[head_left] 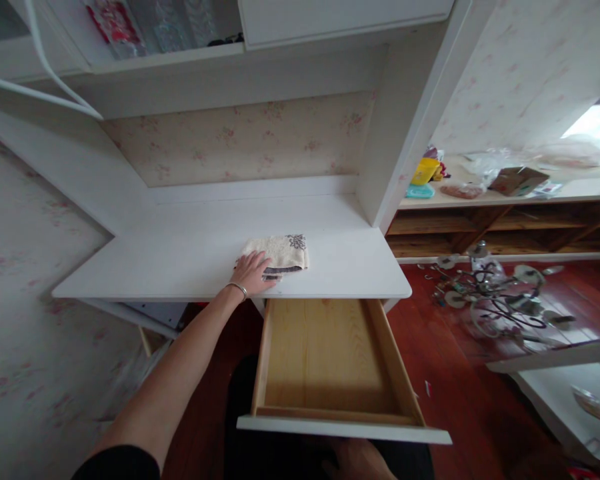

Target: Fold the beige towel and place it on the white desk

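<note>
Left of the pulled-out drawer (330, 353), the person's left forearm (187, 373) reaches up to the white bench (190, 233), a bracelet (239, 291) at its wrist. The left hand (251, 272) lies palm down just beyond the drawer's far left corner, fingers extended and slightly apart over the left part of a folded cloth (280, 252). That cloth, cream with a dark flower motif, rests on the bench straight beyond the drawer. Below the drawer's white front, the right hand (360, 460) is partly hidden; whether it is open or closed I cannot tell. Right of the drawer, a chandelier (525, 305) lies on the red floor (445, 373). Farther beyond, also to the drawer's right, a low shelf unit (445, 223) carries a yellow container (425, 171) and a brown box (517, 181).
</note>
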`<state>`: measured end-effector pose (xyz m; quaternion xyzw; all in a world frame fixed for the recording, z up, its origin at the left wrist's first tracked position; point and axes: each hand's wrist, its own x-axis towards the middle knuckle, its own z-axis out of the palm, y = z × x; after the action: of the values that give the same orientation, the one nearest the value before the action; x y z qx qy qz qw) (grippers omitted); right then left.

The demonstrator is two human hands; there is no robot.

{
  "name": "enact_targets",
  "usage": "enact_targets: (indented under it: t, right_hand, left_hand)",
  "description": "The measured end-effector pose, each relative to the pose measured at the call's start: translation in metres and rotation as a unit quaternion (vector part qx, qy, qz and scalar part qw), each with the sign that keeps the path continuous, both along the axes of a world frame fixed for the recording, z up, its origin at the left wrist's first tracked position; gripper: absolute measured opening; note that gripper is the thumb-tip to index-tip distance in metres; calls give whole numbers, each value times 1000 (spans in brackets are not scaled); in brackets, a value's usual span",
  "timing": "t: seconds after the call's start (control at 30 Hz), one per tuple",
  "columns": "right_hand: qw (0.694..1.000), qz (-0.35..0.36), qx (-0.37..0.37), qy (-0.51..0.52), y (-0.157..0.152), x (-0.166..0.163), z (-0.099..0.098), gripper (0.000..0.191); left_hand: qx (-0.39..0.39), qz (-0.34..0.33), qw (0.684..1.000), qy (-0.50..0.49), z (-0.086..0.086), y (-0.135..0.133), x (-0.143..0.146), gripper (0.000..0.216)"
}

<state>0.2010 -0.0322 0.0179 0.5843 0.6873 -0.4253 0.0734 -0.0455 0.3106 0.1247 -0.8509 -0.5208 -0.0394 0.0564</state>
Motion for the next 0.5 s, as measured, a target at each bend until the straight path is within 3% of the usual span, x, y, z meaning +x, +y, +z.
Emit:
enact_targets:
  t: [0.2,0.37,0.5]
  right_hand:
    - [999,34,12,-21,1,-3,-1,51]
    - [999,23,11,-31,3,-4,8,49]
    - [999,25,6,-47,1,-4,12,52]
  left_hand:
    - [-65,19,998,-17,-6,23,2,88]
    - [-42,27,999,-9,-3,25,4,55]
    - [-8,44,999,12,-2,19,12,58]
